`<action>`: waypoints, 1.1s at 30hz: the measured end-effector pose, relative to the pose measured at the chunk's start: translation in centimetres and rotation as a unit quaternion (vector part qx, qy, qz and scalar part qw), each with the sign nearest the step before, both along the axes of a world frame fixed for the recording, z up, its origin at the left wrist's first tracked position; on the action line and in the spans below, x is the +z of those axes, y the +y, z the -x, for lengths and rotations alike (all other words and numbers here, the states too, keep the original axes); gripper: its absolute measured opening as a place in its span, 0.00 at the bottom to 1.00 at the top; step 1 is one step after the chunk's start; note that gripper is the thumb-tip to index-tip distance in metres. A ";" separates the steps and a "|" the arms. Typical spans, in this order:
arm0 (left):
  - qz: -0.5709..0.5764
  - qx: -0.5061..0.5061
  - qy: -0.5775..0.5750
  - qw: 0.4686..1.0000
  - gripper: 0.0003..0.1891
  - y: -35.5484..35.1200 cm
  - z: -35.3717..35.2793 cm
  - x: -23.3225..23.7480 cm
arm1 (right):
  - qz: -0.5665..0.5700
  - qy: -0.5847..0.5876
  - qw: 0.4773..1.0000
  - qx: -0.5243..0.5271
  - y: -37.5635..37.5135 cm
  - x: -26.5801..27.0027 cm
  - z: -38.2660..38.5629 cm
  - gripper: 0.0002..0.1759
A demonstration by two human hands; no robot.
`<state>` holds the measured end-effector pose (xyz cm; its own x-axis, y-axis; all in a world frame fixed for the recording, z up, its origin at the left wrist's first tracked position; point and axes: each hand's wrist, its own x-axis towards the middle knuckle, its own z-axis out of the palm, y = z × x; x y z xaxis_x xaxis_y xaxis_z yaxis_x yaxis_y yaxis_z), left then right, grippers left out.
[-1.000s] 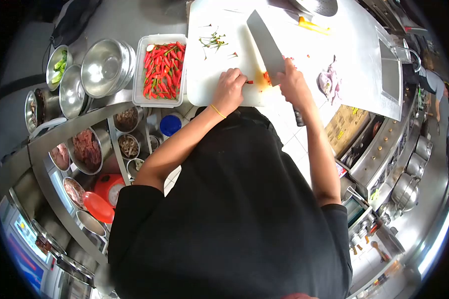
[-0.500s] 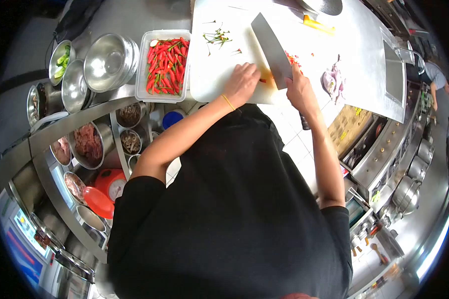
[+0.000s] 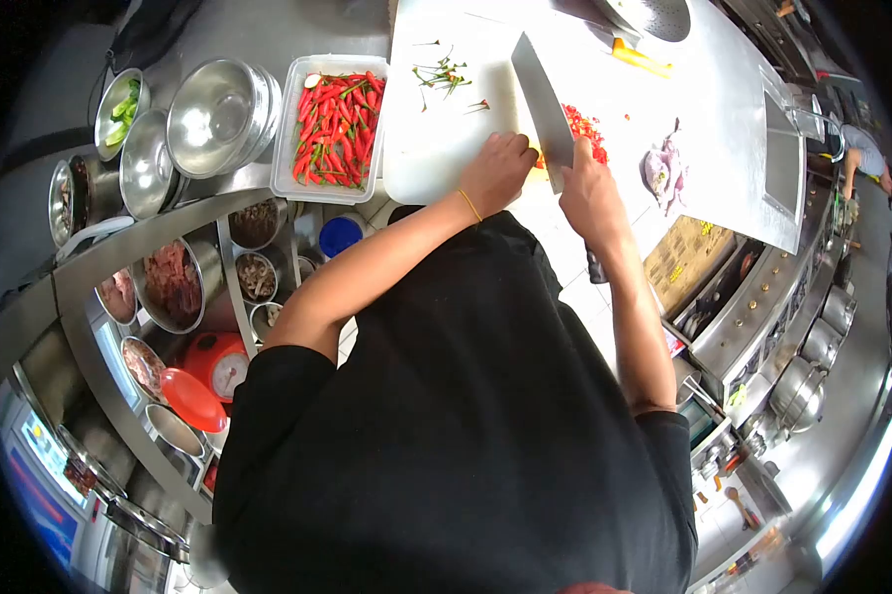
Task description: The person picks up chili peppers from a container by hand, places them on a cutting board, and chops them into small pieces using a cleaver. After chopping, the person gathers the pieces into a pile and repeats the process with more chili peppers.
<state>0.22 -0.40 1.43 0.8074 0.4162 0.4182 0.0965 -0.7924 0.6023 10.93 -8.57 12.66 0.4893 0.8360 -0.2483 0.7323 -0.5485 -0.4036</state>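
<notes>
My right hand (image 3: 592,195) is wrapped round the handle of a broad cleaver (image 3: 545,99), its blade upright on the white cutting board (image 3: 466,139). Just left of the blade, my left hand (image 3: 499,170) has its fingers curled down on a red chili, of which only a bit shows beside the blade. Chopped red chili (image 3: 586,129) lies in a heap on the blade's right side. Green chili stems (image 3: 444,74) are scattered on the board's left part. A clear plastic tub (image 3: 280,148) full of whole red chilies (image 3: 337,129) stands left of the board.
Stacked steel bowls (image 3: 213,119) stand to the left. Right of the board lie purple-skinned shallots or garlic (image 3: 664,170) and a yellow-handled tool (image 3: 642,57). A perforated steel ladle or strainer (image 3: 658,15) is at the back. Another person (image 3: 861,153) stands far right.
The chili piece under my left fingers shows less, and the chopped heap beside the blade is more visible. My left hand has shifted slightly right; the whole view has shifted a little.
</notes>
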 end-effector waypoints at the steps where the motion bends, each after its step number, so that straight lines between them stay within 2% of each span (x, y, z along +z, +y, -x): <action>1: 0.001 0.002 0.001 1.000 0.09 0.0 0.1 0.0 | 0.017 0.011 1.000 -0.011 0.0 0.1 0.3 0.13; 3: 0.040 -0.007 -0.007 0.999 0.10 0.0 -0.1 0.1 | 0.011 0.014 0.999 -0.045 0.8 -1.3 1.1 0.12; 6: 0.056 -0.016 0.002 0.998 0.12 0.0 -0.2 -0.3 | -0.006 0.010 0.999 -0.034 1.0 -1.5 0.1 0.13; 7: 0.052 -0.017 -0.001 0.998 0.12 0.1 -0.3 -0.4 | -0.033 0.005 0.999 -0.014 1.3 -1.2 -0.2 0.14; 9: 0.016 -0.009 0.017 1.000 0.13 0.0 -0.1 -0.6 | -0.003 0.027 1.000 -0.014 0.8 -0.4 0.0 0.15; 12: 0.049 -0.009 -0.004 0.999 0.12 0.0 -0.2 -0.6 | -0.013 -0.022 0.999 -0.039 0.6 -2.1 1.1 0.12; 15: 0.047 -0.002 0.006 0.999 0.12 -0.1 -0.2 -0.6 | -0.056 -0.014 0.998 -0.015 0.6 -2.7 0.3 0.12; 20: 0.044 -0.004 0.007 0.999 0.11 -0.1 -0.2 -0.4 | 0.010 0.005 1.000 -0.020 0.4 -1.0 0.4 0.13; 25: 0.033 -0.005 -0.005 0.999 0.10 0.1 -0.1 -0.7 | -0.044 -0.011 0.998 -0.049 0.9 -2.8 0.0 0.18; 26: 0.024 0.009 0.019 1.000 0.10 0.3 -0.1 -0.7 | -0.048 0.011 0.998 -0.040 0.5 -3.9 -1.3 0.22; 29: -0.018 0.077 0.039 0.996 0.08 3.2 0.1 -0.7 | -0.052 0.046 0.997 -0.016 -0.6 -4.5 -5.0 0.23; 31: -0.020 0.128 0.013 0.991 0.06 5.8 0.7 0.2 | -0.071 0.031 0.997 0.001 -0.7 -2.9 -5.7 0.19; 33: -0.020 0.131 -0.053 0.990 0.05 8.2 2.1 2.0 | -0.036 0.069 0.997 -0.021 -0.5 -0.4 -6.2 0.16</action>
<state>-1.89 7.77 3.40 0.6246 0.5869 0.5153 0.2391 -0.7718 0.5893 17.17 -9.09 12.25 0.4901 0.8333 -0.2556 0.6444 -0.5439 -0.5375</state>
